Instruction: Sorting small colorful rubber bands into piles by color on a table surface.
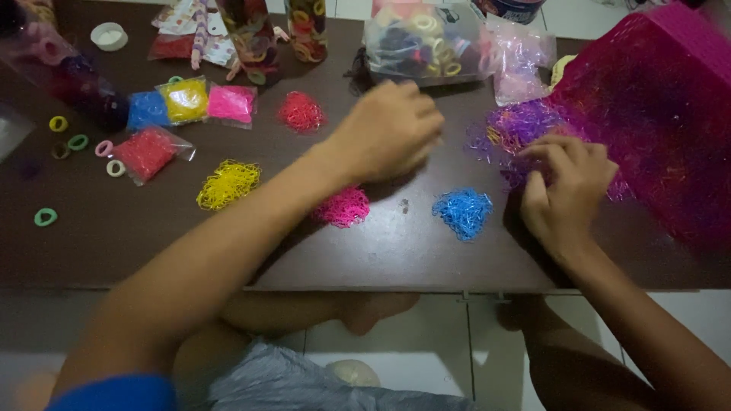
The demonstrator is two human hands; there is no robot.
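My left hand [392, 129] hovers over the dark table [99, 243], fingers curled, blurred by motion; whether it holds anything is unclear. My right hand [567, 190] rests at the edge of a mixed purple and pink heap of tiny rubber bands [521, 125], fingertips pinched into it. Sorted piles lie between and around my hands: blue [463, 213], pink [344, 207], yellow [227, 184] and red [301, 113].
Small bags of blue [147, 109], yellow [185, 100], pink [231, 103] and red [146, 152] bands lie at left with loose hair rings [46, 217]. A large pink bag [655, 99] spills bands at right. A clear bag of hair ties [422, 42] stands at the back.
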